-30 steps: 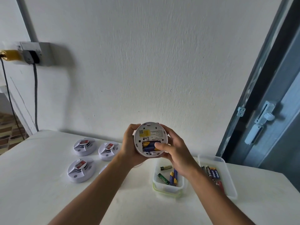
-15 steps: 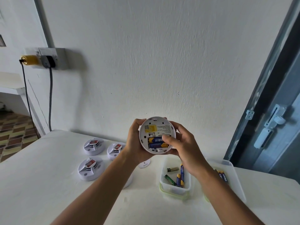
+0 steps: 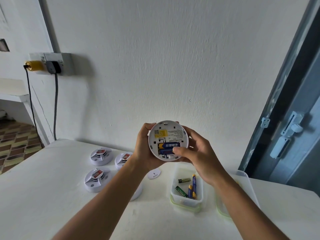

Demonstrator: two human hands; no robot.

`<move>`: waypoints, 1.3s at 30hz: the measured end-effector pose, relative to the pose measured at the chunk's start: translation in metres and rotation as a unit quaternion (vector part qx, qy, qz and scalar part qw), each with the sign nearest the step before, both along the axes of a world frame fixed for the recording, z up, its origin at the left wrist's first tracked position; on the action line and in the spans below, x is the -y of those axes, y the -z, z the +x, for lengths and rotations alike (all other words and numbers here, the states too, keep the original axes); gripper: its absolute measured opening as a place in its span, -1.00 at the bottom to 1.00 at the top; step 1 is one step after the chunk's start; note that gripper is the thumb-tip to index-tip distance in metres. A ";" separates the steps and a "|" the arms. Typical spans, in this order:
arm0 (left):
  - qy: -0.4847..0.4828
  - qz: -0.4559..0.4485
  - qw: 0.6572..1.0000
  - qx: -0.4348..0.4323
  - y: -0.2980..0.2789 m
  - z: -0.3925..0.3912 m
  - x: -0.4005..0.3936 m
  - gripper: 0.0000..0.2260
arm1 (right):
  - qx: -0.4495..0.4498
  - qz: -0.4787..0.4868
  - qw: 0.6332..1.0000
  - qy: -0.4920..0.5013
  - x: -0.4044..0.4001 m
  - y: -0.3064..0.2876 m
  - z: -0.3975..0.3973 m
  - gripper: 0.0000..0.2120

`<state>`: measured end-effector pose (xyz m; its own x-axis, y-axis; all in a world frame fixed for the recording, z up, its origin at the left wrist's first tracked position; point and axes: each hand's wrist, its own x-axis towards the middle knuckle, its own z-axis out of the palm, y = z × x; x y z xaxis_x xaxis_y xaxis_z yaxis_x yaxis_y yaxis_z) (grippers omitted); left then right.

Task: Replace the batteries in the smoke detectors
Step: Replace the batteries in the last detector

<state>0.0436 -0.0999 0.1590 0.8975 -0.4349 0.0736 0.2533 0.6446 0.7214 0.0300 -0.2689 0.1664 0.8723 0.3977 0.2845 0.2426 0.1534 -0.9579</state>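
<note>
Left hand (image 3: 144,149) grips the detector (image 3: 168,140) by its left rim, held up above the bench (image 3: 52,196), back open; right hand (image 3: 195,153) cups the right rim, thumb pressing the lower of two batteries (image 3: 167,148) inside. Three more detectors (image 3: 101,155) sit far left; tub (image 3: 187,201) with loose cells near right.

Both hands up over the white table (image 3: 43,196): the left hand (image 3: 144,148) grips the round smoke detector (image 3: 168,140) by its rim, back facing us, while the right hand (image 3: 195,153) cups the other side, thumb pressing the lower blue battery (image 3: 166,151) in its open compartment. Spare batteries lie in the clear tub (image 3: 187,200) below.
</note>
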 end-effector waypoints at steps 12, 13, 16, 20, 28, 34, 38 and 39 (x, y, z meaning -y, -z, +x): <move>-0.004 -0.003 1.000 -0.009 -0.002 -0.002 0.002 -0.47 | 0.007 -0.001 1.000 -0.012 0.001 0.000 -0.001 -0.52; -0.006 -0.001 1.000 -0.008 -0.002 -0.002 0.001 -0.47 | 0.007 -0.007 1.000 -0.019 0.001 0.000 -0.001 -0.50; -0.010 0.001 1.000 -0.007 -0.003 -0.004 0.002 -0.49 | 0.013 -0.016 1.000 -0.014 0.002 -0.001 -0.001 -0.46; -0.014 0.005 1.000 -0.004 -0.006 -0.006 0.003 -0.48 | 0.015 -0.002 1.000 -0.003 0.000 -0.002 -0.003 -0.52; -0.033 0.009 0.999 -0.009 -0.006 -0.010 -0.001 -0.47 | 0.024 0.007 1.000 0.006 -0.005 -0.005 -0.008 -0.58; -0.024 0.017 1.000 -0.007 -0.003 -0.012 0.004 -0.45 | 0.015 0.007 1.000 -0.003 0.001 -0.002 -0.009 -0.58; -0.028 0.012 0.999 -0.010 -0.003 -0.015 0.004 -0.47 | 0.025 -0.008 1.000 -0.009 0.002 0.000 -0.010 -0.53; -0.028 0.011 0.999 -0.012 -0.003 -0.016 0.003 -0.47 | 0.027 -0.011 1.000 -0.008 0.002 0.000 -0.009 -0.51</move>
<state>0.0281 -0.1033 0.1623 0.9218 -0.3853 0.0435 0.2342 0.6427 0.7295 0.0205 -0.2705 0.1664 0.8489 0.4186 0.3228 0.2923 0.1372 -0.9464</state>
